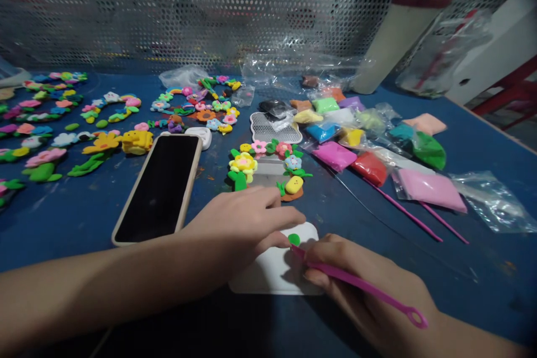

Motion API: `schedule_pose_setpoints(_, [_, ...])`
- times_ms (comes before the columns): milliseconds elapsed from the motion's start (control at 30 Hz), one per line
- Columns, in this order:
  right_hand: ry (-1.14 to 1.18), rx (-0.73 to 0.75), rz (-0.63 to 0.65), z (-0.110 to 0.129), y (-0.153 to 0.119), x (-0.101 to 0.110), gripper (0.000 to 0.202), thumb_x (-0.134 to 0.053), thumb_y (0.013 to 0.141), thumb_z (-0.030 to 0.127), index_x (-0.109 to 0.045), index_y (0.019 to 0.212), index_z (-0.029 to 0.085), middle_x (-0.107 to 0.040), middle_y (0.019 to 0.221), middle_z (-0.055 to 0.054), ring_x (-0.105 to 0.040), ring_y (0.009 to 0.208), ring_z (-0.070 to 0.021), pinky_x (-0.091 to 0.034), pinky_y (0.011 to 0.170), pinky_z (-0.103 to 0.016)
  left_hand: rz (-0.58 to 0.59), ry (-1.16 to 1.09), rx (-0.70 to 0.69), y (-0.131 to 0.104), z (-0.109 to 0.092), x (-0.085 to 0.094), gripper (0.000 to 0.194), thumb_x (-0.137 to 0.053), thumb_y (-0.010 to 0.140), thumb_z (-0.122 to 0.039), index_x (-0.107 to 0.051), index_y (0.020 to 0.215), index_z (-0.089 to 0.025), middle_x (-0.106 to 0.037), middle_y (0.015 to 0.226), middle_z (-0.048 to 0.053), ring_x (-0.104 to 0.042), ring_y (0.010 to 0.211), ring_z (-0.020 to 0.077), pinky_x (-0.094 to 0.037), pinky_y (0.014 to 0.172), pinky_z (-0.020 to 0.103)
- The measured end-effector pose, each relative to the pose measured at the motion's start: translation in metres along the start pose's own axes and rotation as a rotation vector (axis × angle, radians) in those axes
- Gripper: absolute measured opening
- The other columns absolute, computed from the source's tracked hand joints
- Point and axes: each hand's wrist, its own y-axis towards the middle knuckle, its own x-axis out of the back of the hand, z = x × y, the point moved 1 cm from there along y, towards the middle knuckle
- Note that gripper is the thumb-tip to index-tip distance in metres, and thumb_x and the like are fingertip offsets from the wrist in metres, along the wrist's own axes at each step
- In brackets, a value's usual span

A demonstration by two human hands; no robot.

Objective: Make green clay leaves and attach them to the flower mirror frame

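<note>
My right hand (369, 279) grips a pink plastic modelling tool (369, 286) like a pen, its ring end towards me. The tool's tip is beside a small flat green piece of clay (294, 239) on a white board (268, 277). My left hand (247, 221) reaches over the board with thumb and forefinger apart. Its thumb tip is close to the tool tip and the green piece; I cannot tell if it touches either. Just beyond the hands lies a frame decorated with clay flowers and leaves (268, 165), partly hidden by my left hand.
A phone (159, 187) lies left of my hands. Several clay-decorated pieces (111, 106) cover the left side. Bags of coloured clay (333, 155) and two pink tools (403, 210) lie to the right. A tall bottle (398, 39) stands before the perforated metal panel (168, 11).
</note>
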Motion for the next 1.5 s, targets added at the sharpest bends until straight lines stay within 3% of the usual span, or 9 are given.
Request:
schedule_pose_setpoints(167, [0.099, -0.045, 0.067, 0.003, 0.001, 0.009, 0.015, -0.048, 0.086, 0.012, -0.058, 0.091, 0.021, -0.069, 0.076, 0.001, -0.066, 0.064, -0.0102, -0.054, 0.058, -0.018, -0.015, -0.009, -0.034, 0.003, 0.001, 0.003, 0.017, -0.049, 0.091, -0.028, -0.066, 0.092, -0.030, -0.048, 0.077, -0.005, -0.042, 0.065, 0.0105, -0.023, 0.052, 0.023])
schedule_pose_setpoints(367, [0.131, -0.063, 0.094, 0.009, 0.005, 0.020, 0.020, -0.049, 0.081, 0.005, -0.060, 0.091, 0.019, -0.067, 0.076, 0.000, -0.066, 0.068, -0.0103, -0.055, 0.062, -0.016, 0.066, -0.242, 0.277, 0.008, -0.002, 0.006, 0.030, -0.050, 0.085, -0.045, -0.053, 0.069, -0.020, -0.050, 0.066, -0.006, -0.046, 0.058, 0.0098, -0.028, 0.050, 0.022])
schedule_pose_setpoints(633, [0.094, -0.131, 0.099, 0.006, 0.001, 0.015, 0.016, -0.048, 0.085, 0.011, -0.060, 0.089, 0.021, -0.068, 0.075, -0.001, -0.067, 0.067, -0.0122, -0.056, 0.060, -0.019, 0.049, -0.263, 0.239, 0.007, 0.001, 0.001, 0.027, -0.048, 0.086, -0.044, -0.054, 0.072, -0.021, -0.050, 0.068, -0.005, -0.045, 0.061, 0.0103, -0.027, 0.052, 0.024])
schedule_pose_setpoints(800, [0.077, -0.012, 0.003, -0.001, -0.001, 0.005, 0.013, -0.044, 0.089, 0.016, -0.056, 0.088, 0.022, -0.066, 0.071, 0.001, -0.063, 0.057, -0.0109, -0.051, 0.052, -0.018, 0.082, -0.246, 0.228, 0.009, -0.002, 0.006, 0.024, -0.049, 0.087, -0.037, -0.054, 0.072, -0.019, -0.050, 0.072, -0.005, -0.045, 0.064, 0.0101, -0.027, 0.054, 0.023])
schedule_pose_setpoints(933, [0.011, 0.051, 0.004, 0.003, 0.001, 0.004, 0.018, -0.041, 0.094, 0.018, -0.058, 0.087, 0.020, -0.064, 0.066, 0.001, -0.061, 0.055, -0.0105, -0.050, 0.052, -0.017, 0.126, -0.319, 0.340, 0.011, -0.004, 0.010, 0.027, -0.052, 0.085, -0.044, -0.052, 0.071, -0.020, -0.050, 0.069, -0.006, -0.047, 0.063, 0.0103, -0.028, 0.054, 0.023])
schedule_pose_setpoints(1033, [-0.081, 0.172, 0.069, 0.010, 0.004, 0.012, 0.032, -0.032, 0.097, 0.017, -0.061, 0.086, 0.016, -0.066, 0.068, -0.004, -0.063, 0.060, -0.0135, -0.052, 0.057, -0.020, 0.133, -0.296, 0.361, 0.010, -0.004, 0.009, 0.030, -0.050, 0.086, -0.045, -0.050, 0.069, -0.020, -0.047, 0.066, -0.006, -0.045, 0.061, 0.0110, -0.027, 0.053, 0.024])
schedule_pose_setpoints(1133, [-0.186, 0.232, 0.153, 0.013, 0.003, 0.017, 0.040, -0.027, 0.097, 0.013, -0.064, 0.084, 0.015, -0.067, 0.067, -0.005, -0.064, 0.062, -0.0158, -0.054, 0.061, -0.023, 0.105, -0.220, 0.265, 0.008, -0.004, 0.005, 0.029, -0.045, 0.089, -0.043, -0.050, 0.072, -0.020, -0.046, 0.069, -0.005, -0.043, 0.063, 0.0117, -0.025, 0.054, 0.025])
schedule_pose_setpoints(1333, [-0.066, 0.194, -0.005, 0.002, -0.005, 0.009, 0.025, -0.036, 0.098, 0.021, -0.060, 0.095, 0.013, -0.064, 0.067, -0.005, -0.062, 0.059, -0.0123, -0.051, 0.053, -0.018, 0.154, -0.273, 0.271, 0.008, -0.003, 0.007, 0.031, -0.044, 0.087, -0.047, -0.050, 0.073, -0.020, -0.046, 0.070, -0.005, -0.044, 0.064, 0.0119, -0.024, 0.054, 0.026])
schedule_pose_setpoints(1500, [-0.065, 0.115, 0.015, 0.002, -0.002, 0.005, 0.027, -0.034, 0.099, 0.026, -0.059, 0.092, 0.016, -0.064, 0.067, -0.002, -0.060, 0.057, -0.0115, -0.049, 0.054, -0.018, 0.153, -0.312, 0.368, 0.010, -0.005, 0.010, 0.032, -0.048, 0.086, -0.048, -0.050, 0.069, -0.020, -0.045, 0.066, -0.006, -0.042, 0.060, 0.0111, -0.024, 0.054, 0.026])
